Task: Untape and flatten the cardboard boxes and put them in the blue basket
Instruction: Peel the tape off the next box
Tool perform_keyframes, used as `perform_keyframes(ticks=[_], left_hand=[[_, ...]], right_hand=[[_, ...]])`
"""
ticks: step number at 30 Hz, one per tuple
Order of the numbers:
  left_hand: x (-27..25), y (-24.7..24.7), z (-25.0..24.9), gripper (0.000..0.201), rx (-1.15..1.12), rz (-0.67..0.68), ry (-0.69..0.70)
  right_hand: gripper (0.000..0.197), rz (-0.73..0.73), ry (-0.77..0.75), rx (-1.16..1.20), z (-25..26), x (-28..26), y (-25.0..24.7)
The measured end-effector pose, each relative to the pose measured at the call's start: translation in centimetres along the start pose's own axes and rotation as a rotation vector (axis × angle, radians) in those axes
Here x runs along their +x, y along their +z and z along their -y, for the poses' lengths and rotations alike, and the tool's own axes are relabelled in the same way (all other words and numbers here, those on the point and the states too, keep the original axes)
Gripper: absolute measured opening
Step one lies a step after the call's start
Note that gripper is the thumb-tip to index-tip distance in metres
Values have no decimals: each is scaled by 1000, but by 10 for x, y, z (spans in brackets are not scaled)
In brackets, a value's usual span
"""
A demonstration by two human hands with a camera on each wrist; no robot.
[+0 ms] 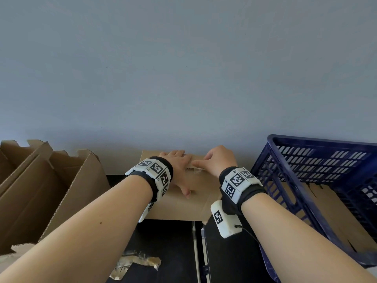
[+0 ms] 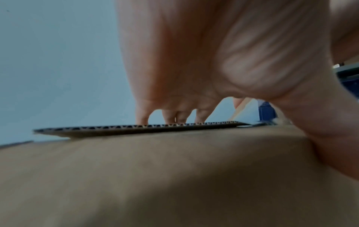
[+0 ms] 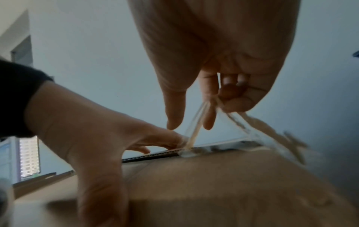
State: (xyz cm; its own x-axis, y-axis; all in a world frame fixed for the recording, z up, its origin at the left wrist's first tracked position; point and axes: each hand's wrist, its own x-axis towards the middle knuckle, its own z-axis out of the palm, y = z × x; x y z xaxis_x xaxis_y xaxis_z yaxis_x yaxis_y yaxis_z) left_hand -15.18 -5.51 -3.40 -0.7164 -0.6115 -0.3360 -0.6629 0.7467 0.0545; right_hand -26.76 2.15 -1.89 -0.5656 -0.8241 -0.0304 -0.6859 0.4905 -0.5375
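A closed cardboard box stands on the dark table against the wall. My left hand lies flat on its top, fingers spread and pressing on the far flap by the seam. My right hand hovers just right of it and pinches a strip of clear tape that stretches down to the seam. The tape shows as a shiny patch between both hands. The blue basket stands at the right with flattened cardboard inside.
Opened cardboard boxes with raised flaps stand at the left. A crumpled wad of peeled tape lies on the dark table near the front. A grey wall rises directly behind the box.
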Motion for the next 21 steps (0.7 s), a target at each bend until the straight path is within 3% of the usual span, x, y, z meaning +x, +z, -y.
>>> perform_keyframes(ticks=[3, 8, 12, 18, 21], left_hand=[[0, -2, -3, 115, 19, 8, 0], [-5, -10, 3, 113, -22, -6, -19], [-9, -12, 8, 113, -54, -29, -7], [-18, -16, 20, 117, -137, -36, -20], [-23, -17, 24, 121, -176, -53, -16]], right_hand=[[45, -12, 46, -71, -10, 1, -9], [19, -54, 219, -78, -45, 5, -39], [23, -77, 354, -30, -66, 4, -48], [50, 155, 206, 272, -44, -14, -40], [29, 165, 120, 280, -35, -11, -35]])
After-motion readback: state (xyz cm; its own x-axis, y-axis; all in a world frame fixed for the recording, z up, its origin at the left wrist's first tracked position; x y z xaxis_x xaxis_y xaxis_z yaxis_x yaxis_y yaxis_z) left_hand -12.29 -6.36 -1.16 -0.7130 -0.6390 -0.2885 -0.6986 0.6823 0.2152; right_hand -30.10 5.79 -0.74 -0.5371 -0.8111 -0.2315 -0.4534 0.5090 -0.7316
